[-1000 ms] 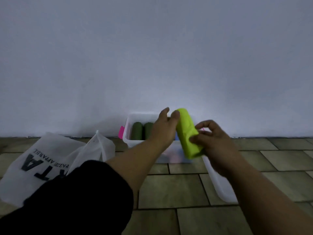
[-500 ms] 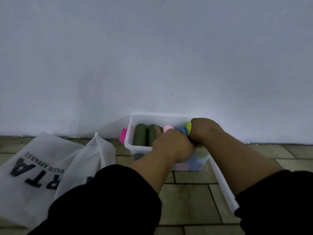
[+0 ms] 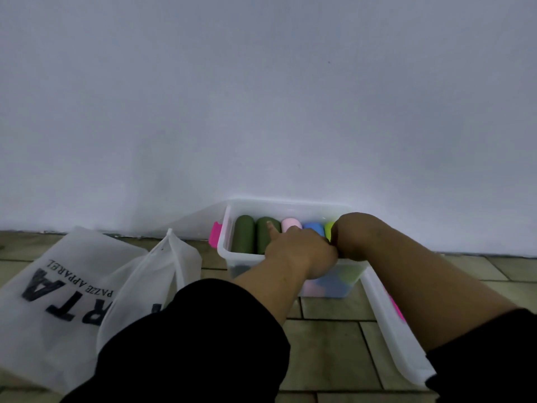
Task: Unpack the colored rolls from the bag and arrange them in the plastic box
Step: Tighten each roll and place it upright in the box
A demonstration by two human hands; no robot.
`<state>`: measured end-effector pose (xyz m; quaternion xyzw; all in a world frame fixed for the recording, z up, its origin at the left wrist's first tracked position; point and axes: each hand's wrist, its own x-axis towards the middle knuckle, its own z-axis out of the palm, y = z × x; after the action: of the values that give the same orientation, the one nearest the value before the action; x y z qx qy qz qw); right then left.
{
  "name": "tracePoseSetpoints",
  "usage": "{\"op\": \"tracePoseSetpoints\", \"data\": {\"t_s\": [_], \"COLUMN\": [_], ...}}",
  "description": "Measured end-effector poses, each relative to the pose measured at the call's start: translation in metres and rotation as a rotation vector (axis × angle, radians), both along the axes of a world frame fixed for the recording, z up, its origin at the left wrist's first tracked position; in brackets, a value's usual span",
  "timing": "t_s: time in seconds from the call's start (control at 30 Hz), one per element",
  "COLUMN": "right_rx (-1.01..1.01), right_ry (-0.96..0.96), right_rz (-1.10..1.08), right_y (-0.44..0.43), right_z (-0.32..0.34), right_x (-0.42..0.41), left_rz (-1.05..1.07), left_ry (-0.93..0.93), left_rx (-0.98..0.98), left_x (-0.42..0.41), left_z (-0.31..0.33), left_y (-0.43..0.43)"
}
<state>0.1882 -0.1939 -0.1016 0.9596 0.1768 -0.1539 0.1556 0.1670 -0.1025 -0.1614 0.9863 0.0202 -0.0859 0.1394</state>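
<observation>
Five rolls in one plastic box (image 3: 287, 202): two dark green rolls (image 3: 244, 234), one pink roll (image 3: 290, 224), one blue roll (image 3: 313, 227), one lime roll (image 3: 329, 229) partly hidden; one white bag (image 3: 72, 286) left of the box, one lid (image 3: 389, 330) right of it; two hands at the box, left hand (image 3: 299, 251), right hand (image 3: 351, 237)

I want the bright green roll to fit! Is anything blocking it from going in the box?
Nothing visible blocks it. The lime roll already sits inside the plastic box, at the right end beside the blue roll, under the right hand.

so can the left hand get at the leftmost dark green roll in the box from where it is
Probably yes. The left hand is over the open plastic box, one of its fingers lying on the second dark green roll, and the leftmost dark green roll lies right beside that, uncovered.
</observation>
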Motion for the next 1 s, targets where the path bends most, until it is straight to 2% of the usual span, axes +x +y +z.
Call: {"op": "tracePoseSetpoints", "data": {"t_s": [0.1, 0.23, 0.43, 0.57, 0.7, 0.8, 0.87, 0.9, 0.93, 1.0], "right_rx": [0.096, 0.046, 0.158, 0.053, 0.002, 0.054, 0.166, 0.253, 0.294, 0.453], "right_ry": [0.094, 0.124, 0.161, 0.251, 0.211, 0.257, 0.284, 0.251, 0.125, -0.064], "right_rz": [-0.003, -0.014, -0.065, -0.124, -0.043, -0.091, -0.196, -0.228, -0.22, -0.122], "right_y": [0.009, 0.012, 0.011, -0.003, -0.002, -0.003, -0.008, -0.01, -0.011, -0.007], "right_z": [0.005, -0.004, 0.006, 0.008, 0.006, 0.008, 0.016, 0.021, 0.024, 0.02], "right_x": [-0.003, 0.005, -0.003, 0.007, 0.006, 0.006, 0.007, 0.008, 0.01, 0.004], "left_rz": [0.025, 0.042, 0.073, 0.024, 0.019, -0.031, 0.01, 0.082, 0.159, 0.199], "left_ry": [0.048, 0.059, 0.102, 0.092, 0.108, -0.017, -0.172, -0.211, -0.229, -0.157], "left_rx": [-0.019, -0.06, -0.074, -0.058, -0.056, -0.013, -0.092, -0.151, -0.16, -0.019], "left_x": [0.005, 0.009, 0.015, 0.014, 0.011, -0.001, -0.012, -0.014, -0.014, -0.014], "left_z": [-0.004, -0.002, -0.009, -0.006, -0.001, 0.004, 0.013, 0.018, 0.024, 0.03], "left_y": [0.0, 0.001, -0.001, 0.001, 0.001, 0.0, 0.003, 0.009, 0.016, 0.034]}}
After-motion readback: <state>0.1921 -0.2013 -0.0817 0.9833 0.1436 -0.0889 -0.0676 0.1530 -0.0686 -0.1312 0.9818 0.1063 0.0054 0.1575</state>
